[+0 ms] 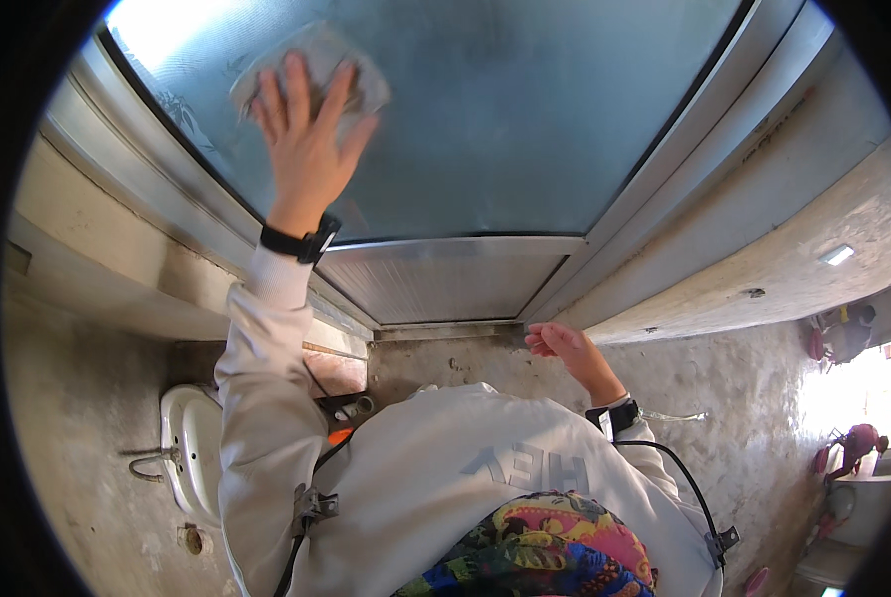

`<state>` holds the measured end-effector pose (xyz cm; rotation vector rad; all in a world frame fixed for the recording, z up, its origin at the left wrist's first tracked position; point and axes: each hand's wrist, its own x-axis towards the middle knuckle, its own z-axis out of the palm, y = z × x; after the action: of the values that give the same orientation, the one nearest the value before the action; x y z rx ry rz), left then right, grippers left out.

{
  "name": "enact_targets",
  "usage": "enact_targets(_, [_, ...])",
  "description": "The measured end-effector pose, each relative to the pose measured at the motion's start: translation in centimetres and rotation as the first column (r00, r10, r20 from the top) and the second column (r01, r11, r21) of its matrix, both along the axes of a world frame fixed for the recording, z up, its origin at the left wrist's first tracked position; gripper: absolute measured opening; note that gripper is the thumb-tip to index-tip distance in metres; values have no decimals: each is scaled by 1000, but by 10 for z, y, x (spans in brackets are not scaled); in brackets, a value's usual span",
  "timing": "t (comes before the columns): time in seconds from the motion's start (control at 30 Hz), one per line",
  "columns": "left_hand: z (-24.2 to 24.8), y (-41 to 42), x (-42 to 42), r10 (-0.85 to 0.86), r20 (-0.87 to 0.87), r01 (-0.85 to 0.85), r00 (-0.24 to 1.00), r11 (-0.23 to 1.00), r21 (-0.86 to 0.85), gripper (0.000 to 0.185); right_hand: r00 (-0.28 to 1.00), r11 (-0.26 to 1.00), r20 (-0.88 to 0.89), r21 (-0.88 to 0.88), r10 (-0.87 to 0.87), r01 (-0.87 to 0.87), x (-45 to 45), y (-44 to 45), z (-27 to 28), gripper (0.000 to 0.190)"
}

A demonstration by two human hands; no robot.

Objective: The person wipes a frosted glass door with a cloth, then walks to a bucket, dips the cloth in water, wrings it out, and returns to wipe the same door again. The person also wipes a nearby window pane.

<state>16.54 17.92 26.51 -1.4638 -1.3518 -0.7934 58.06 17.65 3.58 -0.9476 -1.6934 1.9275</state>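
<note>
My left hand (307,142) is raised with its fingers spread, pressing a grey-white cloth (374,86) against a frosted glass panel (505,127). The cloth lies flat under the fingers, near the upper left of the glass, beside a leaf pattern. My right hand (565,354) hangs low at the right, near the foot of the door frame. Its fingers are loosely curled together and I see nothing in them. Below the glass is a ribbed lower panel (445,283) in a metal frame (639,201).
At the left a white washbasin (191,448) with a tap is fixed to the wall. A pipe fitting (356,407) and an orange object (339,435) lie near my left side. Pink and dark items (856,448) stand at the far right. Cables run along both my sleeves.
</note>
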Motion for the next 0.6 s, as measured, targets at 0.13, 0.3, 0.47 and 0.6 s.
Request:
enact_targets(0.13, [16, 35, 60, -36, -68, 33, 997, 999, -43, 60, 1000, 1000, -13, -14, 7, -7, -4, -2, 2, 38])
enact_targets(0.3, [-14, 67, 120, -193, -220, 130, 956, 954, -271, 60, 1000, 1000, -22, -4, -20, 20, 0, -9, -6, 39])
enact_targets(0.47, [-73, 71, 131, -258, -278, 124, 925, 898, -421, 50, 997, 997, -1, 20, -78, 78, 19, -15, -8, 39])
enact_targets(0.6, [-119, 46, 95, -254, -327, 56, 910, 858, -510, 46, 991, 991, 30, -26, -132, 133, 34, -23, -6, 40])
